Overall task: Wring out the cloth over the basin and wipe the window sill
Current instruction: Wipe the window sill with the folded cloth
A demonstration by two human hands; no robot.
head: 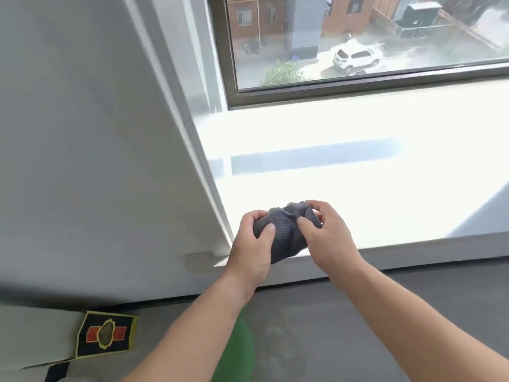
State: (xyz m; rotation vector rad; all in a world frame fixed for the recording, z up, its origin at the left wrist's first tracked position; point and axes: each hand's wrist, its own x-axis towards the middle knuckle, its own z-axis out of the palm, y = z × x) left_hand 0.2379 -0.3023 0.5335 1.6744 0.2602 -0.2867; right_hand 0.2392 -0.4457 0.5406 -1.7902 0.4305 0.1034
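Observation:
A bunched grey cloth [289, 230] is held between both hands just above the front edge of the white window sill [358, 188]. My left hand [252, 248] grips its left side with thumb on top. My right hand [327, 235] pinches its right and upper part with fingers curled over it. A green rounded object [237, 354], possibly the basin, shows low down between my forearms, mostly hidden by my left arm.
The sill is bright with sunlight and runs to the right. The dark window frame [330, 92] borders its far side. A white wall panel [96, 133] stands at the left. Grey floor [358, 312] lies below the sill; a patterned box [107, 333] sits at lower left.

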